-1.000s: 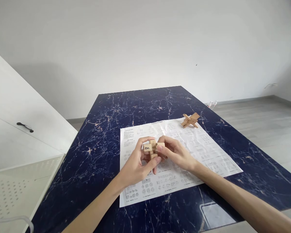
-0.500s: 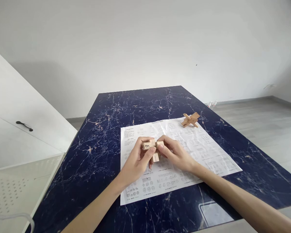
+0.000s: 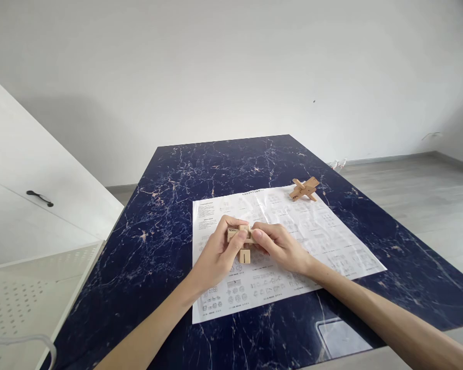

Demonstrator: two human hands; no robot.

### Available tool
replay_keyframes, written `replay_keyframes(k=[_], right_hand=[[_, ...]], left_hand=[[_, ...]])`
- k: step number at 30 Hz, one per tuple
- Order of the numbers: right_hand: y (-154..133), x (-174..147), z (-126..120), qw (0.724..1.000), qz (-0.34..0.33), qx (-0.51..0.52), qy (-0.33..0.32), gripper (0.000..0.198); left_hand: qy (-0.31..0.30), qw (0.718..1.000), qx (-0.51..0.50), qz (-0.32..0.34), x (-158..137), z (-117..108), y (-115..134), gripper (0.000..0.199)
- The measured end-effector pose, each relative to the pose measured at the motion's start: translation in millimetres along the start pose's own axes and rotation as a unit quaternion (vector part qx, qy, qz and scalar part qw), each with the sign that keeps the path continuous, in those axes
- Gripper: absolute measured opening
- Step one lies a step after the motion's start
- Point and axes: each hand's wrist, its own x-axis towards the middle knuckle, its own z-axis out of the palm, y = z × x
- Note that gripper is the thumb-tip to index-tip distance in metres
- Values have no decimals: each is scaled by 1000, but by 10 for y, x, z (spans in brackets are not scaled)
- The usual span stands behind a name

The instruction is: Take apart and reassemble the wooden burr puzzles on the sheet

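Between both hands is a pale wooden interlocking puzzle (image 3: 245, 256) made of crossed bars, with dark marks on some faces. My left hand (image 3: 218, 252) grips its left side, the thumb pressed on top. From the right, my right hand (image 3: 281, 247) pinches the puzzle's right end with thumb and fingertips. The fingers cover much of the puzzle, so its far side and underside are hidden. Beneath the hands lies a printed instruction sheet (image 3: 254, 303) showing rows of small diagrams.
A second wooden cross-shaped puzzle (image 3: 304, 189) rests on the sheet's far right corner. Everything lies on a dark blue marble-patterned table (image 3: 170, 205). At left stand a white cabinet (image 3: 34, 216) and a perforated white panel (image 3: 15, 298) with a cable (image 3: 27, 339).
The puzzle has turned a little in my hands: its front bar end now faces me more squarely, and the marked left bar is more covered. Both hands keep their grip.
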Motion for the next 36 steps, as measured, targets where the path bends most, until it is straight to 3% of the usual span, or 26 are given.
replay_keyframes(k=[16, 22, 26, 36], right_hand=[[-59, 51, -29, 991, 46, 101, -70, 60], [-31, 68, -12, 971, 127, 188, -71, 67], [-32, 62, -14, 958, 144, 241, -64, 67], [-83, 43, -62, 977, 116, 167, -64, 65]], left_hand=[[-4, 1000, 5, 26, -1, 5, 46, 29], [-29, 995, -75, -67, 28, 59, 80, 33], [-36, 984, -142, -98, 39, 66, 46, 37], [-5, 986, -139, -97, 52, 56, -5, 43]])
